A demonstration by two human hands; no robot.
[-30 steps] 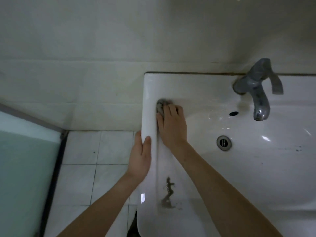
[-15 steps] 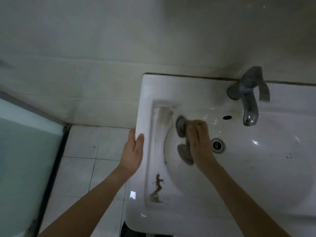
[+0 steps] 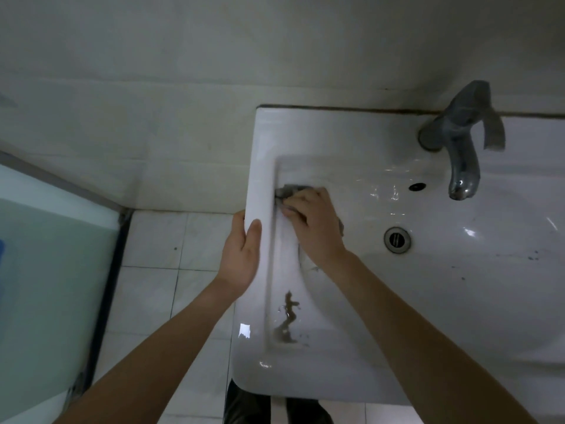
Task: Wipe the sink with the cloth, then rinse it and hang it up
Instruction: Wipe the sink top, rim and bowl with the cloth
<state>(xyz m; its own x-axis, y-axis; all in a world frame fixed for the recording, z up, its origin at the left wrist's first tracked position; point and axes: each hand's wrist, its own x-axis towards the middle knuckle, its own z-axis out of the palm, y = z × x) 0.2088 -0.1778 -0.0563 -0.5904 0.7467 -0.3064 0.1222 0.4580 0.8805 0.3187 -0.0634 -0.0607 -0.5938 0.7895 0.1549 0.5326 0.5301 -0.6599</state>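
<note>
The right hand (image 3: 315,228) has its fingers bent over the grey cloth (image 3: 290,191), pressing it against the upper left inner wall of the sink (image 3: 305,133). The left hand (image 3: 241,258) grips the sink's left rim, thumb on top and fingers round the outer edge. A dark smear (image 3: 287,319) lies nearer the front; the drain (image 3: 396,239) and the tap (image 3: 461,142) are to the right.

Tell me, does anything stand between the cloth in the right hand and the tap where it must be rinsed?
Nothing visible does. The right hand holds the cloth against the left inner wall of the sink; from there to the tap lies only bare basin.
</note>
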